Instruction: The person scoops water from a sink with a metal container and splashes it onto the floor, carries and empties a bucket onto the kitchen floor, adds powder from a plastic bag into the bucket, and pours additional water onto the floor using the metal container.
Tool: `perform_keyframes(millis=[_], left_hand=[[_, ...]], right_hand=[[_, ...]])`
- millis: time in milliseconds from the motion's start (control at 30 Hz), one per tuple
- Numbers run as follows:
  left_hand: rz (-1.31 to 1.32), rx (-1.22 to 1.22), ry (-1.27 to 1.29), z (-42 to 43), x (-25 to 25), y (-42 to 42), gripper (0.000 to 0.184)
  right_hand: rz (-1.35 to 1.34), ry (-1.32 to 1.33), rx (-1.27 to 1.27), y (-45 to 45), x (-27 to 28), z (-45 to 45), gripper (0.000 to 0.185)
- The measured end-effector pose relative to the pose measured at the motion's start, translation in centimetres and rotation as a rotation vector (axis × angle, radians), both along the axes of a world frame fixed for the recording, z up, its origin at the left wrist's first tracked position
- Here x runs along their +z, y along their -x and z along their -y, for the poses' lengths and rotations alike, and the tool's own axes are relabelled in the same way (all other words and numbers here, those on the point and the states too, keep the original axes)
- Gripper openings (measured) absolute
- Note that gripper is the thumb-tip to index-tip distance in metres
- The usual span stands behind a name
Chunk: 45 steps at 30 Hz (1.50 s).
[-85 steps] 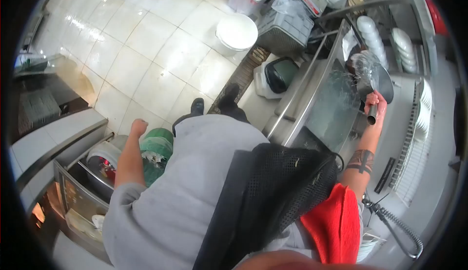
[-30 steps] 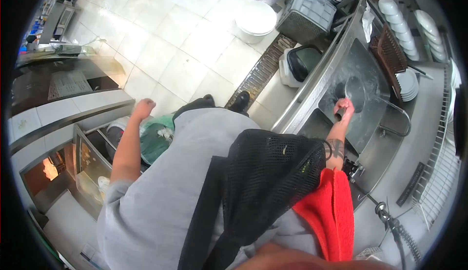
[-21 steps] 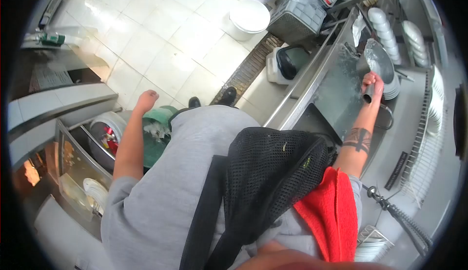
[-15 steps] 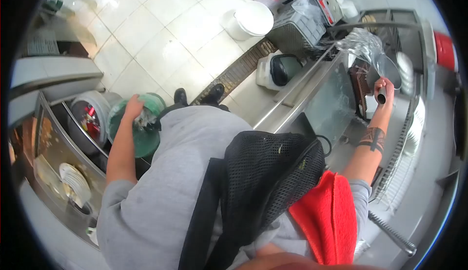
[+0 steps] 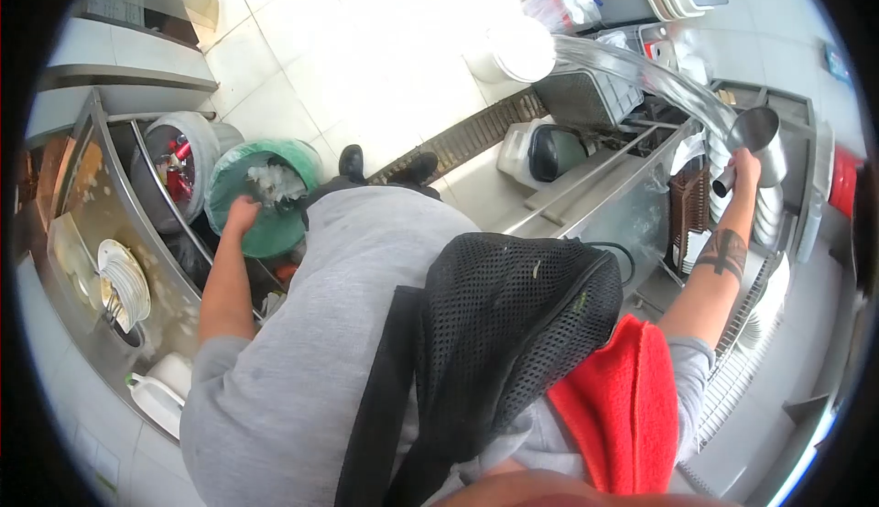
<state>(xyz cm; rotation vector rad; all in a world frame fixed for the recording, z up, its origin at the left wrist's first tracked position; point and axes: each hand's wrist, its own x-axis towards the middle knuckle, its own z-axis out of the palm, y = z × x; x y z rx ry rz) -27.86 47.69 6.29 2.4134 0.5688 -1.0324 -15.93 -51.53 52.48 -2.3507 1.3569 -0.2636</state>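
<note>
My right hand (image 5: 747,166) is wrapped round the tubular handle of a metal pot (image 5: 775,161), over the sink area. The pot is tipped, and a long arc of water (image 5: 641,69) flies from its mouth toward the floor side. At left, my left hand (image 5: 242,215) lies over the near side of a green bin (image 5: 264,243), fingers curled; what they hold is hidden. Crumpled translucent plastic (image 5: 277,182) sits in the bin.
A grey bin (image 5: 151,173) with red items adjoins the green one. Stacked plates (image 5: 128,289) stand on the steel counter (image 5: 78,351) at left. A white bucket (image 5: 524,51), a grey crate (image 5: 586,95) and a floor drain grate (image 5: 458,141) lie ahead. A dish rack (image 5: 732,388) stands at right.
The water has spread from near the pot into a long arc toward the bucket. My right hand has shifted slightly right with the pot; my left hand has moved slightly nearer me at the bin.
</note>
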Motion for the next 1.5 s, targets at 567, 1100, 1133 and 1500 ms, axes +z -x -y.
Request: perform_keyframes(millis=[567,1100,1133,1500], left_hand=[[-0.036,-0.323,0.05,11.4,9.3,-6.4,0.045],[0.194,-0.458,0.114,19.7,12.8,-15.5,0.041],[0.216,-0.496,0.124,19.4,12.0,-15.5,0.041],[-0.008,-0.261,0.271,10.2,2.5,-9.9,0.035]], right_hand=[[-0.356,-0.012,-0.376,43.9,-34.2,11.0,0.014],[1.122,-0.914,-0.214,35.4,-33.2,0.1,0.034],[1.218,-1.061,-0.229,34.6,-31.3,0.7,0.035],[0.848,-0.834,-0.098,21.4,-5.1,3.4,0.028]])
